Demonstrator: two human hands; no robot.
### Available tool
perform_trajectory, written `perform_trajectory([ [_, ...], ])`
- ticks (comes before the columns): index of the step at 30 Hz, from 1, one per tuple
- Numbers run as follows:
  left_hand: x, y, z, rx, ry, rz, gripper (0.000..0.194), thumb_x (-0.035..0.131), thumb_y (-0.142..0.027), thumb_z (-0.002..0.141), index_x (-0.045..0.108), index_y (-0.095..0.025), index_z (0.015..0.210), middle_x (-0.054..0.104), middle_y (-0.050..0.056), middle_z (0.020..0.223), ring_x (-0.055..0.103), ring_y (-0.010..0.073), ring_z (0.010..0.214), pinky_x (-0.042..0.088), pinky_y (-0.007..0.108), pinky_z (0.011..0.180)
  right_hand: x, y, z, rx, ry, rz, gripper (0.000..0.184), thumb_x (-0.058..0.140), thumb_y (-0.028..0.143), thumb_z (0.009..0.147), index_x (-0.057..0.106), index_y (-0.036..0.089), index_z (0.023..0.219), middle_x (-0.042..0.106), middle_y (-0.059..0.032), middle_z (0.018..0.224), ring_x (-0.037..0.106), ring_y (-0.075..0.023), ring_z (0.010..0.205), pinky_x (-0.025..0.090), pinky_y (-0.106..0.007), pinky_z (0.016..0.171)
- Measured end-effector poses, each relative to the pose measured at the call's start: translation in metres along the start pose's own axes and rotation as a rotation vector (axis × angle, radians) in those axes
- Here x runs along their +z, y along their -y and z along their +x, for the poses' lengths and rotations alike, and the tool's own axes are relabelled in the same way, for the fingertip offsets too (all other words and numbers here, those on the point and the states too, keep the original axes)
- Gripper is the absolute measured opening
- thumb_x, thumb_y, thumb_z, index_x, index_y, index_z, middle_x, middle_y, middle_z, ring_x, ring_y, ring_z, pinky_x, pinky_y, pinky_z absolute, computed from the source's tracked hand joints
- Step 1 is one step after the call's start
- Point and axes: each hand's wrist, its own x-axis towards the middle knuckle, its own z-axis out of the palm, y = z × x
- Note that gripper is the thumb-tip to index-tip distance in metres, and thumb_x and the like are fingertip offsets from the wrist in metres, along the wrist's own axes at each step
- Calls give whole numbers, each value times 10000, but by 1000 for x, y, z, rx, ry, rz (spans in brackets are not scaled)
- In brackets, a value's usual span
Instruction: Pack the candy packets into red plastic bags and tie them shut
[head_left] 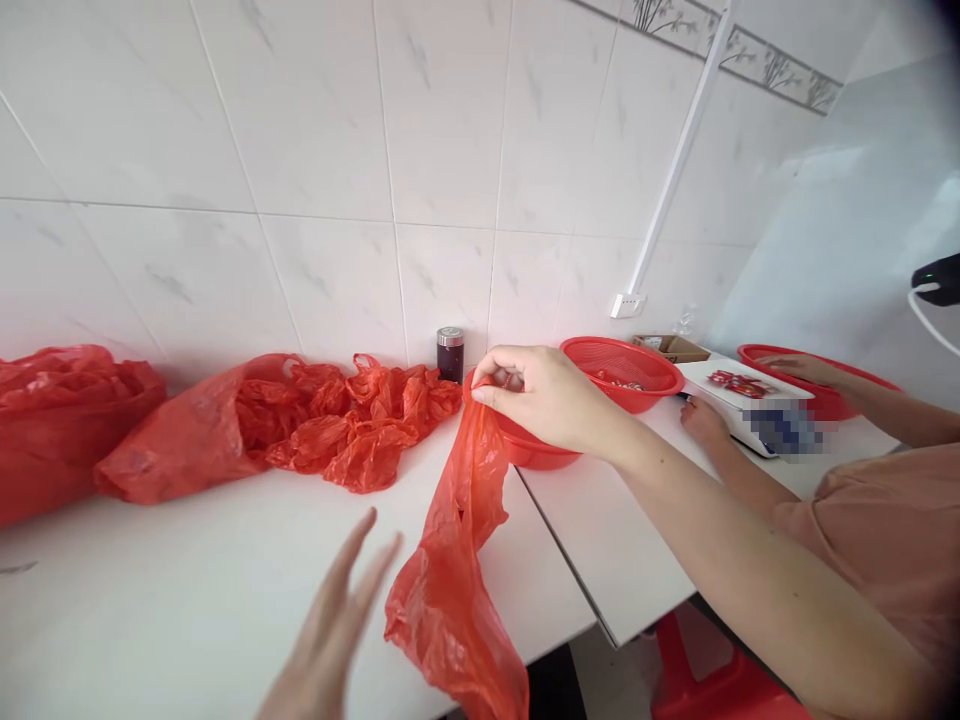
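Note:
My right hand (536, 390) pinches the top of a red plastic bag (461, 560), which hangs down long and crumpled past the table's front edge. To the left of that bag, my left hand (334, 620) is raised over the white table with its fingers spread, touching nothing. Behind the hands lies a heap of crumpled red plastic bags (360, 415), spilling from the mouth of a larger red bag (187, 430). Partly hidden behind my right hand is a red basket (540, 455).
A dark flask (450, 355) stands by the wall. Rightward are a red mesh basket (622, 372), a cardboard box (670, 347) and a scale (750, 395) bearing small red packets (742, 384). A co-worker's hand (802, 368) reaches into another red basket (825, 400). A red stool (712, 680) stands below.

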Motion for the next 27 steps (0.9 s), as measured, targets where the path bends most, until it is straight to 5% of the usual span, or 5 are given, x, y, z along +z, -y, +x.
perform_trajectory([
  [5, 47, -33, 11, 118, -8, 106, 555, 734, -339, 739, 581, -351, 1272, 225, 81, 1588, 172, 419, 1429, 256, 638, 1085, -1, -3, -1, -8, -32, -9, 109, 541, 287, 849, 626, 219, 845, 646, 22, 808, 563, -126, 707, 397, -269, 630],
  [10, 22, -17, 26, -250, 162, -486, 321, 517, -489, 848, 692, -238, 751, 557, 77, 1380, 352, 359, 1371, 273, 538, 1124, -11, -16, -6, 28, -72, -70, 114, 555, 294, 838, 623, 215, 792, 634, 23, 774, 551, -127, 694, 393, -265, 621],
  [15, -10, -11, 58, -655, 162, -1283, 364, 565, -451, 827, 514, -231, 542, 493, -56, 444, 509, 133, 466, 318, 493, 1127, -14, -29, -8, 56, -64, -113, 121, 528, 222, 819, 647, 229, 837, 651, 13, 821, 577, -138, 748, 403, -263, 627],
  [19, -23, -20, 79, -854, -95, -1497, 239, 589, -314, 825, 552, -208, 615, 472, -67, 537, 459, 83, 495, 502, 459, 954, -11, -30, -11, 73, 2, -10, 76, 529, 213, 807, 604, 218, 822, 645, 10, 832, 577, -132, 735, 403, -258, 617],
  [27, -30, -22, 77, -701, 247, -1118, 253, 743, -398, 703, 687, -216, 871, 683, 49, 859, 627, 234, 882, 520, 293, 719, 8, -10, -23, 115, 261, 381, 65, 494, 170, 812, 505, 215, 858, 566, 44, 736, 481, -78, 576, 388, -200, 511],
])
